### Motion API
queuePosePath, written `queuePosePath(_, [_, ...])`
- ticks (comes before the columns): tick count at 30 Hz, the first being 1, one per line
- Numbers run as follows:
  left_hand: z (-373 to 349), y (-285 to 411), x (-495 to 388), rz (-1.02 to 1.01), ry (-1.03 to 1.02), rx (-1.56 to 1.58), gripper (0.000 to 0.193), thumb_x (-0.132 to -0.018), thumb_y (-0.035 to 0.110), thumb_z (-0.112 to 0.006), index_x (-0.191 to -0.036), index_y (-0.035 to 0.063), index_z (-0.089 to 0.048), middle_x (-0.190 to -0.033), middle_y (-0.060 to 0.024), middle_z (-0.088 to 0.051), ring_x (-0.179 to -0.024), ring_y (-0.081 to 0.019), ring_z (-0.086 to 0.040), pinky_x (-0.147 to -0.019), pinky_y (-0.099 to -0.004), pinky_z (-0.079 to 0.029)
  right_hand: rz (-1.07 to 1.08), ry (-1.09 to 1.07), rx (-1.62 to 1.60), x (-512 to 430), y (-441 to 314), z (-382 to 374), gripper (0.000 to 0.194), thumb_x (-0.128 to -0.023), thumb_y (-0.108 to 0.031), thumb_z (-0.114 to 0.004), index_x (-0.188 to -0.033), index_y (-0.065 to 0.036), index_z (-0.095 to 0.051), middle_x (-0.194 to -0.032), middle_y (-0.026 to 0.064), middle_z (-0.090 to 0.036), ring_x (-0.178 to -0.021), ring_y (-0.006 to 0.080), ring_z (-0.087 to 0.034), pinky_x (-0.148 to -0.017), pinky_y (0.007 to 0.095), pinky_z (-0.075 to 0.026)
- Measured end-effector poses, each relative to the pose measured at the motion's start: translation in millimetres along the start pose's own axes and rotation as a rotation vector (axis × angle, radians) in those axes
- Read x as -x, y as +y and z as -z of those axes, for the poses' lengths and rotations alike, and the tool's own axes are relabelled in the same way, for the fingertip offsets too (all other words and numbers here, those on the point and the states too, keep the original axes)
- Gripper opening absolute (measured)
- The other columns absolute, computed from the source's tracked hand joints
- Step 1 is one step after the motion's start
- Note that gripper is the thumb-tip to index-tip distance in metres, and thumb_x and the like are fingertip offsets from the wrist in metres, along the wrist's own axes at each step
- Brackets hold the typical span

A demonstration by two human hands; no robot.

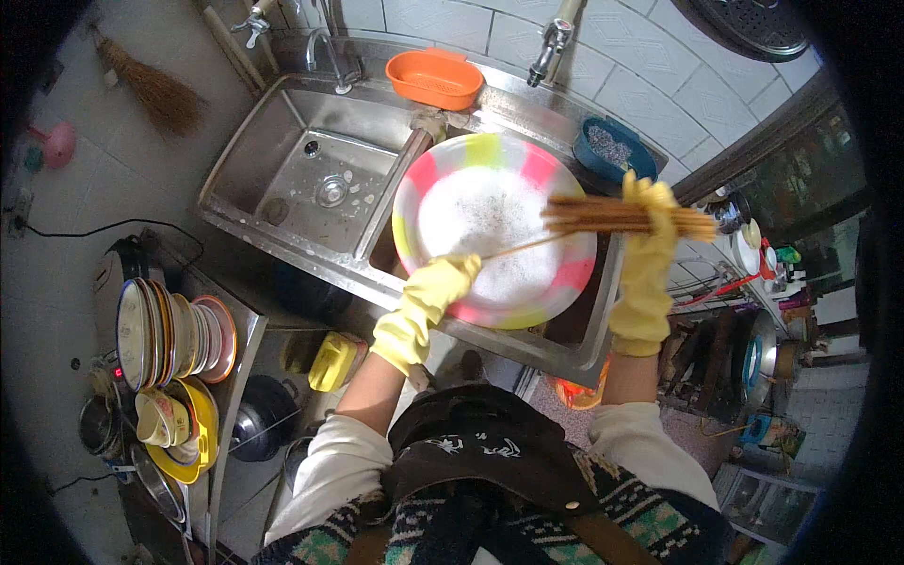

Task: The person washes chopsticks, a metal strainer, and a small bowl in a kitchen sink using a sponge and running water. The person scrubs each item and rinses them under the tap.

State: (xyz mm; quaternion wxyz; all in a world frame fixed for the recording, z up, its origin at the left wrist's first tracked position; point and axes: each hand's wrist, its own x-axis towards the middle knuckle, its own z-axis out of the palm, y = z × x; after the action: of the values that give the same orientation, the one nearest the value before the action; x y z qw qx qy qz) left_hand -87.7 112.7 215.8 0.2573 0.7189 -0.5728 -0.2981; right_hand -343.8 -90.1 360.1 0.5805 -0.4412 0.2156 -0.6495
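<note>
Both of my hands wear yellow rubber gloves. In my right hand point(653, 212) is a bundle of brown wooden chopsticks point(600, 214), held level over the right side of the basin. My left hand point(445, 279) pinches the end of a thin stick, apparently a single chopstick point(521, 246), which slants up to the bundle. Whether its far end touches the bundle I cannot tell. Beneath them a round plastic basin point(408, 212) with pink, yellow-green and white patches sits over the right sink bowl. White suds point(487, 191) cover the water inside it.
Left of the basin is a steel sink bowl point(247, 155) with scraps around its drain. An orange basket point(434, 78) and a teal one point(614, 148) stand along the back ledge, below a wall tap point(551, 53). Stacked plates point(162, 332) stand on a side table at left.
</note>
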Motion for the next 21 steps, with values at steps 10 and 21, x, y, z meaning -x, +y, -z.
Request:
queuePosePath(10, [-13,84,-30,0.129,0.343,0.440,0.106,-0.088,0.056,-0.085,-0.162,-0.0053,-0.041,-0.157,-0.0311,-0.053,-0.151,-0.0426,-0.048,-0.126,-0.0416,-0.038,-0.431,0.347,-0.341,6,60,76,0.028,-0.105,-0.010,-0.062,-0.128,0.006,-0.064,-0.120,0.0140,-0.067,-0.125,0.0275,-0.065,-0.112,0.0488,-0.057])
queuePosePath(21, [-28,69,-52,0.167,0.368,0.886,0.009,-0.100,0.004,-0.065,-0.103,0.0058,-0.073,-0.087,-0.0037,-0.073,-0.078,-0.0146,-0.069,-0.072,-0.0310,-0.056,-0.641,-0.670,0.710,-2,54,-21,0.047,-0.107,-0.019,-0.064,-0.151,-0.006,-0.056,-0.139,0.0128,-0.069,-0.130,0.0277,-0.065,-0.117,0.0402,-0.047])
